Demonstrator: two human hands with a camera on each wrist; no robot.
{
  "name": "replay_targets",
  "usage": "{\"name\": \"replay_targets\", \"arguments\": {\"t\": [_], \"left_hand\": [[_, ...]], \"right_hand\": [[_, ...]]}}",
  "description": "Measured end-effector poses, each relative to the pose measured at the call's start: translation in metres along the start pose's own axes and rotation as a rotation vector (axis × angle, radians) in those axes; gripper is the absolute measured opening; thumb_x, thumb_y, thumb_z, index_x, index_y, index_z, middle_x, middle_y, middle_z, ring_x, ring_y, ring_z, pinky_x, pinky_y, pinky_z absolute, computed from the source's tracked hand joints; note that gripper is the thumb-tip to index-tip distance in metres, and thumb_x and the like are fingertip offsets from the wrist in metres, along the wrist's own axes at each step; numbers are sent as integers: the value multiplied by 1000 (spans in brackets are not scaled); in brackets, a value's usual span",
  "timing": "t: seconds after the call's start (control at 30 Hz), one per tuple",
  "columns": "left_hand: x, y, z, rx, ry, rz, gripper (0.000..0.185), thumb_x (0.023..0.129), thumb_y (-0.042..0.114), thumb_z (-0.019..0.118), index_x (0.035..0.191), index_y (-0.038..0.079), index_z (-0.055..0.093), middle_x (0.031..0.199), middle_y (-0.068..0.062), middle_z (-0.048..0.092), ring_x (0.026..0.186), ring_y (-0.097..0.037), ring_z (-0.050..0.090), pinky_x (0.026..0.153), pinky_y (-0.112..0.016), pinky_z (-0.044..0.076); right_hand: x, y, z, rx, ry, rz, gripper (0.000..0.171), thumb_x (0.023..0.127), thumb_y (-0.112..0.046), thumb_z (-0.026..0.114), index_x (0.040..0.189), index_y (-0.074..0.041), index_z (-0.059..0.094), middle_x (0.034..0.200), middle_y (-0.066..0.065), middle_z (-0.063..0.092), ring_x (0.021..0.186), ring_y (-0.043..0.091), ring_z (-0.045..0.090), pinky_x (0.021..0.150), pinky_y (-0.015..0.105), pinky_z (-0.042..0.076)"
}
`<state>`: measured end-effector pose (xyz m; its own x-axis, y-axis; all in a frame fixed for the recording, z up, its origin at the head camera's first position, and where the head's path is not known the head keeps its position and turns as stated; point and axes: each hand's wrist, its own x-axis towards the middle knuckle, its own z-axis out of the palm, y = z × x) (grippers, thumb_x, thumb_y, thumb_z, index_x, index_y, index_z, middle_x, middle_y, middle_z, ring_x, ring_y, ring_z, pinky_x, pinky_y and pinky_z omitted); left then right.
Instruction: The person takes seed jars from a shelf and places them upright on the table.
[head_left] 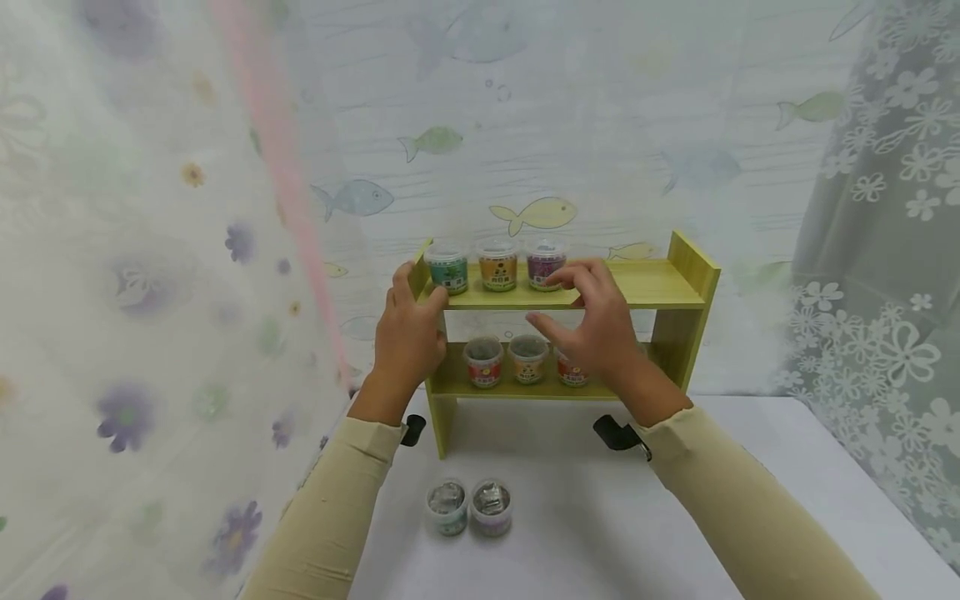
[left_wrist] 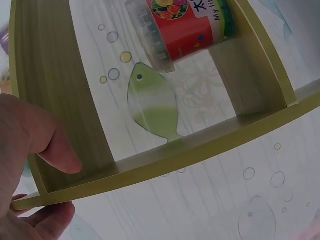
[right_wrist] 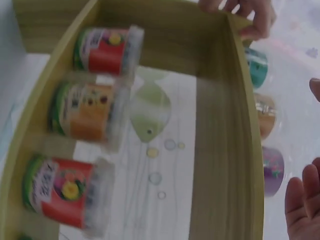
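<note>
Left hand (head_left: 408,337) grips the left end of the little green shelf (head_left: 660,287) on the table — thumb and fingers pinching its side panel — while the right hand (head_left: 592,329) hovers loosely spread, touching the purple jar (head_left: 545,265) on top.

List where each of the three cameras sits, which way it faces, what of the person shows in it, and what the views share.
Head: looks forward and down at the green shelf on the white table; both sleeves, left hand and right hand show.
Left wrist: beside the shelf's end, looking along it; left hand's fingers grip the side panel.
Right wrist: faces the shelf front, tilted; right hand shows at the edge.
Shared: both wrist views show the red-labelled cup.
</note>
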<state>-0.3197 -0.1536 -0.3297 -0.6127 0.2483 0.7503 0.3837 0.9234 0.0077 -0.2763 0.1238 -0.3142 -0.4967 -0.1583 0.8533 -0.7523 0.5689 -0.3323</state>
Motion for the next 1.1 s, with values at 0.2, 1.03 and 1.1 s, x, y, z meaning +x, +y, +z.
{"name": "replay_targets", "arguments": {"t": [0.2, 1.03, 1.1], "left_hand": [[0, 1, -4, -13, -35, -12, 50, 81, 5, 78, 128, 15, 63, 162, -25, 22, 118, -44, 54, 62, -49, 57], [0, 6, -8, 27, -62, -26, 51, 82, 6, 79, 129, 14, 62, 162, -26, 22, 117, -43, 55, 69, -48, 58], [0, 6, -8, 32, -62, -30, 51, 82, 7, 79, 129, 14, 62, 162, -26, 22, 117, -43, 55, 70, -49, 58]], "right_hand": [[22, 10, -6, -42, 24, 71, 58, 82, -27, 89, 126, -2, 61, 146, 18, 45, 133, 29, 46, 96, 54, 51], [74, 36, -14, 314, -286, 510, 89, 88, -54, 77, 160, -24, 35, 167, 2, 35, 156, 25, 31, 122, 51, 33], [73, 40, -12, 332, -298, 533, 90, 88, -54, 77, 161, -24, 33, 167, 3, 36, 156, 26, 30, 122, 51, 33]]}}
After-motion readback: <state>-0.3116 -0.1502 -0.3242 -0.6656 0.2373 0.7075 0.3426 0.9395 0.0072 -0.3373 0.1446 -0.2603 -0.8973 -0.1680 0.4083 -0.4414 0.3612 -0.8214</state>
